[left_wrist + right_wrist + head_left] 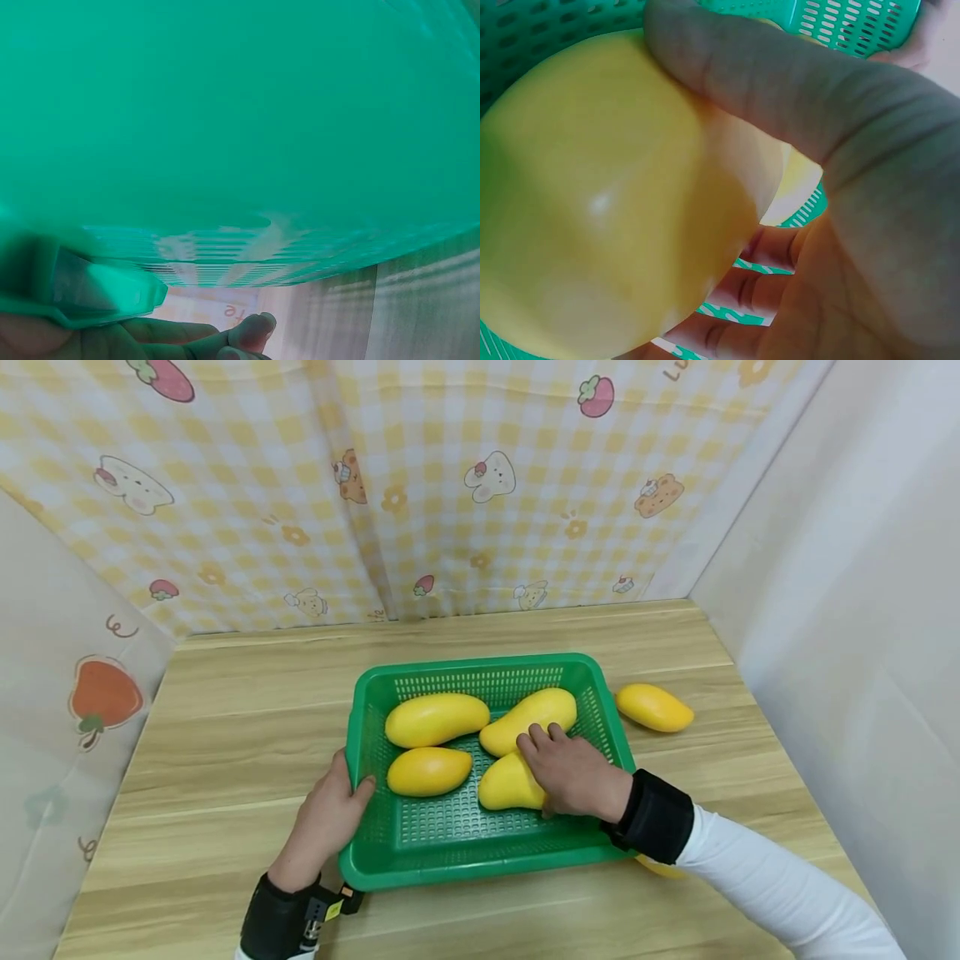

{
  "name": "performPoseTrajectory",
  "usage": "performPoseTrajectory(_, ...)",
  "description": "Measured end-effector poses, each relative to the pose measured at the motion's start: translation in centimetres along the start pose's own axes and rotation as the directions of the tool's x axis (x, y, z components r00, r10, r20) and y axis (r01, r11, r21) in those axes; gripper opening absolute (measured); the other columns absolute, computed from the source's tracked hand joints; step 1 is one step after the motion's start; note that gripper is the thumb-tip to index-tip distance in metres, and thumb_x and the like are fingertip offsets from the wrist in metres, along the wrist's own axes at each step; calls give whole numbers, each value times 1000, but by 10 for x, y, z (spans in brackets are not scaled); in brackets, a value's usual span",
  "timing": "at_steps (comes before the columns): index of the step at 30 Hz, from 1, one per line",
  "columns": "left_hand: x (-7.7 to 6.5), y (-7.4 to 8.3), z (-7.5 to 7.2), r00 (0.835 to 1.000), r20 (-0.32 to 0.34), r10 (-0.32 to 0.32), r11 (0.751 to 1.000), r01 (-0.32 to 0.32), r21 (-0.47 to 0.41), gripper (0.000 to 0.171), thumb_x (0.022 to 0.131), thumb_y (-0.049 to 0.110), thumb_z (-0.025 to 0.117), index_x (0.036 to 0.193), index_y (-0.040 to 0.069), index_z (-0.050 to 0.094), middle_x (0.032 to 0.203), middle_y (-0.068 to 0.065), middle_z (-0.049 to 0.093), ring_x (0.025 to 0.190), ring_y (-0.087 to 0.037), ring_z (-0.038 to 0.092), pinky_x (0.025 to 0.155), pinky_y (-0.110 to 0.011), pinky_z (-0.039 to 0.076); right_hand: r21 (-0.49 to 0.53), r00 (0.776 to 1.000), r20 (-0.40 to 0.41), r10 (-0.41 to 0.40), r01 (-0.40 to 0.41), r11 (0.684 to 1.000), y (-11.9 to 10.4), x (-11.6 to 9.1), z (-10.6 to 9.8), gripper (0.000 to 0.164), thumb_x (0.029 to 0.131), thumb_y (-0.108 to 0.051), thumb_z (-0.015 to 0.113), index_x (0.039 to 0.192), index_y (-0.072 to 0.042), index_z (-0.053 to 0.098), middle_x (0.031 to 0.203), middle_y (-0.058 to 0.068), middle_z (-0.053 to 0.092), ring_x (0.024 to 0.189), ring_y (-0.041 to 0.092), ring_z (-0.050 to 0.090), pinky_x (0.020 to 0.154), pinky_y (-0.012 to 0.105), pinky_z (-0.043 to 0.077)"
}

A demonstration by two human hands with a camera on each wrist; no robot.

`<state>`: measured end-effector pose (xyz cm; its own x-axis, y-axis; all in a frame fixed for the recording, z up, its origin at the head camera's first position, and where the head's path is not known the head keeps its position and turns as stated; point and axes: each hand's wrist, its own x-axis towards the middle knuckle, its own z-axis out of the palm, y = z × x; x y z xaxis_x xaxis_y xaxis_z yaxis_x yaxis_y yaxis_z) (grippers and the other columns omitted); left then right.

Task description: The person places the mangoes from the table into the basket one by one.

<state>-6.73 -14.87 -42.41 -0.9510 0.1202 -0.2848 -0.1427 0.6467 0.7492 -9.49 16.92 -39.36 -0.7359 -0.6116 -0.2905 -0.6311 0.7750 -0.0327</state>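
Observation:
A green plastic basket [450, 865] stands on the table with several yellow mangoes in it. My left hand [327, 810] grips its left rim, the thumb over the edge and the fingers outside; in the left wrist view those fingers [176, 341] show beneath the green wall. Inside the basket on the right, my right hand [573, 774] holds the front right mango [510, 783], fingers and thumb curled round it. The right wrist view shows this mango [607, 202] large. Beside it lie a back right mango [528, 720], a back left mango [437, 719] and a front left mango [429, 772].
Outside the basket to the right, another mango [654, 707] lies on the wooden table [247, 710]. One more mango [660, 866] is mostly hidden under the right forearm. A checked curtain [450, 527] hangs behind, and a white wall [847, 610] borders the right side.

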Motion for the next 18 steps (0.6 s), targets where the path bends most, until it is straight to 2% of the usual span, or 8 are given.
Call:
performPoseTrajectory(10,0,0,0,1000,2,-6,1000,6,-12,58,100,13,46,145,-8,16,117,-30,54,79,-27,64,59,-36,53,-31,1000,-17,-14,14,999,0,3,3,81,57,-47,90,106,-6,41,91,7,37,70,22,37,47,27,38)
performPoseTrajectory(18,1,0,1,1000,8,-3,1000,3,-22,58,100,13,46,145,-8,16,116,-30,54,79,-27,64,58,-36,54,-61,999,3,36,-36,997,-1,5,7,85,54,-58,87,106,-8,42,88,6,35,70,21,37,46,28,37)
